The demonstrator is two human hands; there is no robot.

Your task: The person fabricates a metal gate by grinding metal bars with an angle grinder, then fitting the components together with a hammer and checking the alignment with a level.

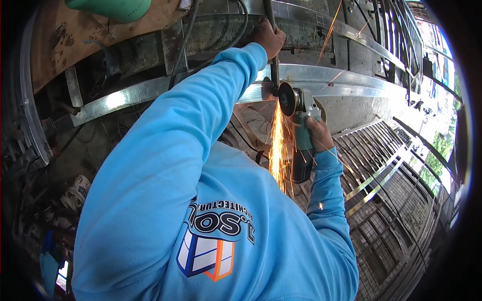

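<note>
Angle grinder (303, 111) partly hidden by gripping right hand (320, 134).

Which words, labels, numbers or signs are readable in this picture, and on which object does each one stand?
"J.SOL": large dark letters, seen upside down, on the chest of the blue sweatshirt; what follows is lost in a fold.
"HITECTURAL": smaller line beside it, also upside down; its beginning is hidden.
Angle grinder in the right hand and metal rod in the left hand: no marking can be read.
</note>
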